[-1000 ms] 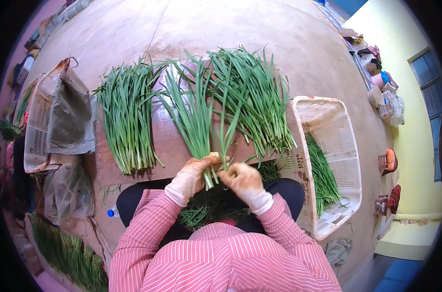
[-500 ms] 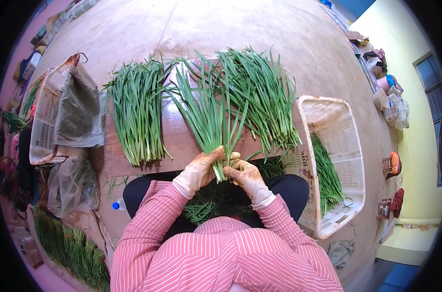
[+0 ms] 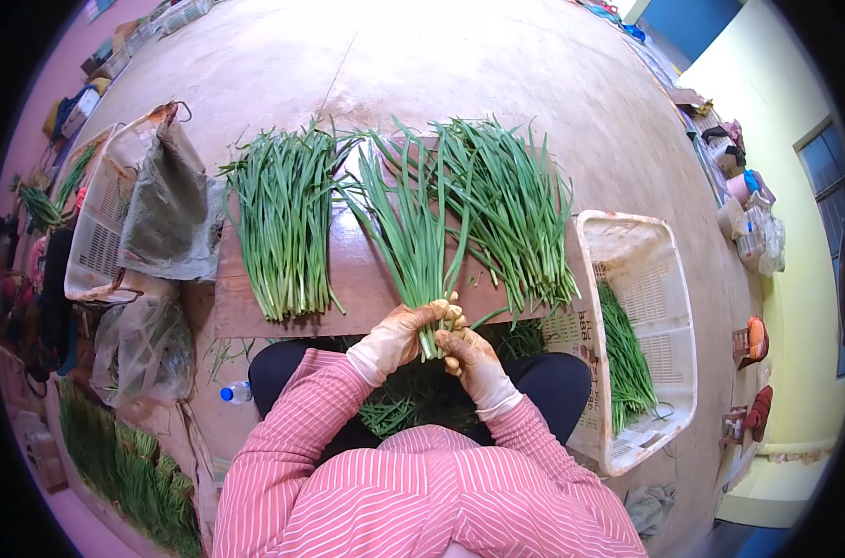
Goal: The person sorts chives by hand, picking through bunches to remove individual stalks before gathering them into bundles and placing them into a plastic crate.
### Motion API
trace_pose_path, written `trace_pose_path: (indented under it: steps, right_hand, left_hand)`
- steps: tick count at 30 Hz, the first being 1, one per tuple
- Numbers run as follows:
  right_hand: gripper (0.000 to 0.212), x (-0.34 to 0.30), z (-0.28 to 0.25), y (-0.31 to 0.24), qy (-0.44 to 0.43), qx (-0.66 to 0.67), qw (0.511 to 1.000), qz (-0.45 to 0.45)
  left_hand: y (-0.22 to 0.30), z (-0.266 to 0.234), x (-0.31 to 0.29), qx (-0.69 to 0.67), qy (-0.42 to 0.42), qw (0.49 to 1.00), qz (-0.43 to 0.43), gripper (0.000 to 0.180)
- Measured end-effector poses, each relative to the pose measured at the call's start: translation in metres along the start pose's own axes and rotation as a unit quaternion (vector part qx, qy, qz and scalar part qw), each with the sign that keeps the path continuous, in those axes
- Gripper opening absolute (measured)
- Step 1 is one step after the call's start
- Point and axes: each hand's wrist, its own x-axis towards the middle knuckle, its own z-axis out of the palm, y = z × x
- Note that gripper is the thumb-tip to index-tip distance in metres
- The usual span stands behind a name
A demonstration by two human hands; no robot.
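From my remote seat, the pale concrete floor point(image 3: 497, 65) takes up most of my view, with a low brown board point(image 3: 359, 279) set before the person's knees. To its right I have a white plastic crate point(image 3: 662, 307), tilted, with cut chives point(image 3: 625, 358) lying inside; to its left, another white crate point(image 3: 97, 237) with a grey cloth point(image 3: 167, 219) draped over its edge. Two thick piles of chives lie on the board, a left pile point(image 3: 283, 228) and a right pile point(image 3: 506, 214), leaves pointing away. Between them I see a smaller chive bunch point(image 3: 411, 242), its leaves fanning out over the board and its pale stem ends at the near edge, inside the grip. The gloved left hand point(image 3: 393, 337) is clamped around those lower stems, the cut ends poking out below it. The gloved right hand point(image 3: 476, 361) has its fingers curled in against the stems' right side; whether it pinches any, I cannot tell. A blue-capped bottle point(image 3: 238, 391) lies near the left knee. Smallest, I make out dark printed characters on the right crate's side.
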Motion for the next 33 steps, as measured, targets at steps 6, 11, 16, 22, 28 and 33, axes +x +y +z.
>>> trace_pose_path:
  steps: [6,11,16,22,28,33]
  right_hand:
    - [0.012,-0.002,-0.025,0.023,0.036,-0.018,0.999,0.031]
    - [0.018,-0.004,-0.068,0.039,0.168,-0.645,0.713,-0.217]
    - [0.019,0.013,0.017,-0.03,0.18,-0.54,0.737,-0.364]
    - [0.039,0.067,0.02,-0.031,0.202,-0.622,0.732,-0.19]
    - [0.039,0.068,0.006,-0.019,0.246,-0.456,0.819,-0.248]
    - [0.044,0.044,-0.003,-0.031,-0.023,-0.147,0.983,0.109]
  left_hand:
    - [0.0,-0.007,-0.004,-0.016,-0.047,0.999,0.008,0.042]
    - [-0.004,-0.019,-0.002,0.038,-0.002,0.999,0.008,0.043]
    - [-0.008,-0.023,-0.009,0.096,0.071,0.993,-0.023,0.026]
    - [-0.009,0.0,-0.013,0.137,0.099,0.986,-0.007,0.018]
    - [-0.01,-0.004,-0.014,0.1,0.089,0.99,-0.04,0.017]
    - [-0.012,-0.008,-0.014,0.108,-0.003,0.992,-0.072,0.013]
